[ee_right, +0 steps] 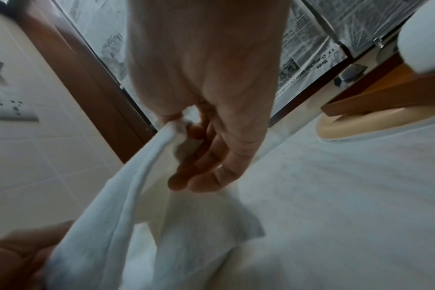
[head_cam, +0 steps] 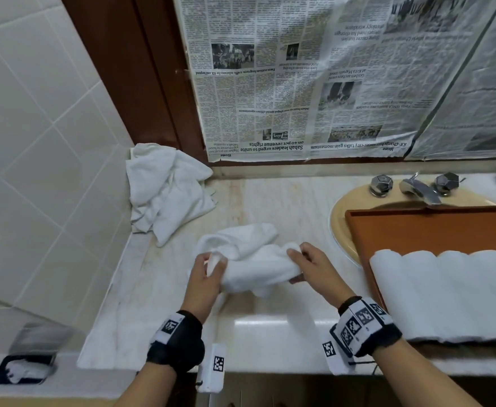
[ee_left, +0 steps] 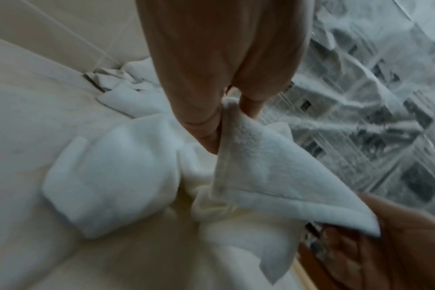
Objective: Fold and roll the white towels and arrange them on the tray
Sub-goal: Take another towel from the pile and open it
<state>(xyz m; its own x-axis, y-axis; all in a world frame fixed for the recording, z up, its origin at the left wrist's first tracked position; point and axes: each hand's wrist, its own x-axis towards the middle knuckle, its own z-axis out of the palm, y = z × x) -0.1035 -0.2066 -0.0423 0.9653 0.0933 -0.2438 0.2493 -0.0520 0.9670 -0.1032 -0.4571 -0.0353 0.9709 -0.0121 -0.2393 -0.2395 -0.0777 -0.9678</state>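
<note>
At the far left, against the tiled wall, a heap (head_cam: 167, 189) of soft, crumpled white towels sits in the table's (head_cam: 270, 201) back corner. Bare pale marble lies between that heap and me, smooth and glossy near the front edge. My left hand (head_cam: 207, 277) pinches one corner of the towel (head_cam: 249, 259), fingers (ee_left: 199, 125) clamped on its hemmed edge. It sags in a loose, fluffy bunch onto the marble between my hands. My right hand (head_cam: 311, 265) pinches the opposite corner between thumb and forefinger, the other fingers (ee_right: 211, 166) hanging loose. Right of that, the tan oval sink (head_cam: 340, 227) curves beside my wrist. Over it rests the flat brown tray (head_cam: 417, 227), its back half bare, a row of rolls (head_cam: 446, 292) touching side by side at its front.
</note>
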